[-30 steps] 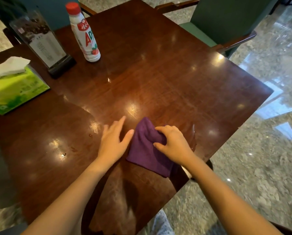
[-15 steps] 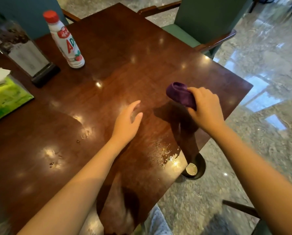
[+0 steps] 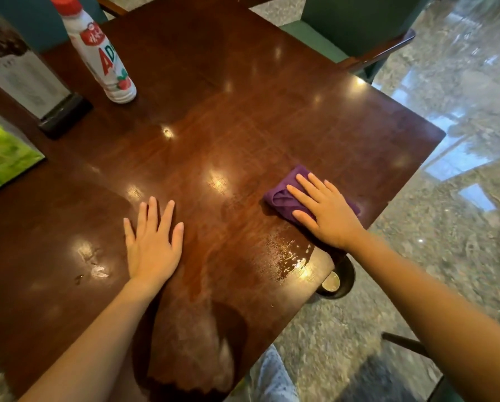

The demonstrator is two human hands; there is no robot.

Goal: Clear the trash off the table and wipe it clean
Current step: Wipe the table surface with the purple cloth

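A dark glossy wooden table (image 3: 243, 97) fills the view. My right hand (image 3: 324, 211) lies flat, fingers spread, pressing a folded purple cloth (image 3: 282, 192) onto the table near its right edge. My left hand (image 3: 151, 245) rests palm down on the wood with fingers apart, holding nothing. A wet patch of droplets (image 3: 286, 253) shines by the near right edge, just below the cloth. Small specks (image 3: 79, 278) sit on the table left of my left hand.
A white drink bottle with a red cap (image 3: 100, 53) stands at the back left, beside a menu stand in a black base (image 3: 31, 82). A green tissue pack (image 3: 2, 158) lies at the left edge. A green chair (image 3: 344, 33) stands beyond; a black bin (image 3: 337, 281) sits on the floor.
My right hand lifted the cloth from the near middle, carried it right, and has pressed it flat near the right edge. My left hand settled flat on the table.
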